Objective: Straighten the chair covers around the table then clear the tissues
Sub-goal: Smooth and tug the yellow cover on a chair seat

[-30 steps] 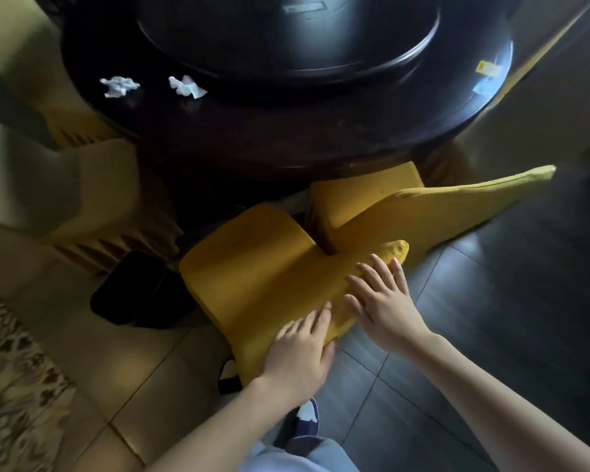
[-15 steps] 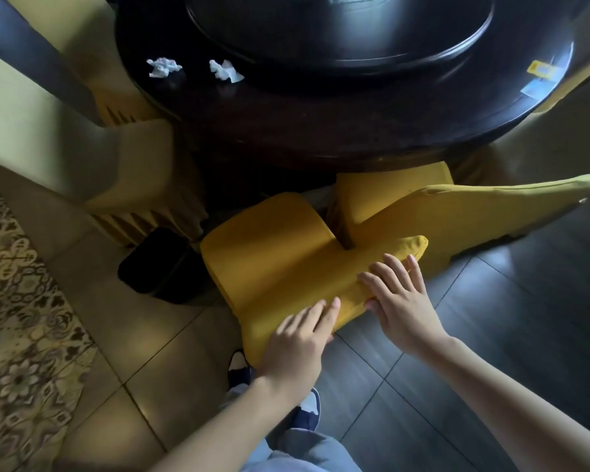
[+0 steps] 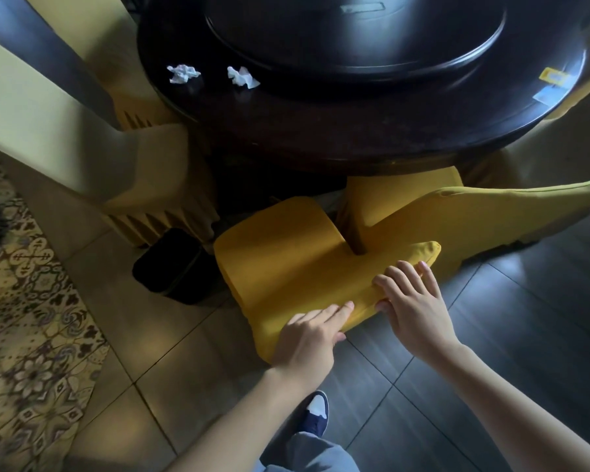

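A black bin [image 3: 171,267] sits on the floor, off to the left of the fingers; a rug [image 3: 24,318] with flowers and swirls lies farther left. Below the fingers there is a blue and white shoe [image 3: 315,415] and a grey trouser leg [image 3: 307,454]; the floor tiles [image 3: 491,352] are dark on the right and pale on the left. Far above the fingers, near the table's right edge, lie a small yellow tag [image 3: 554,76] and a blue slip [image 3: 544,95].
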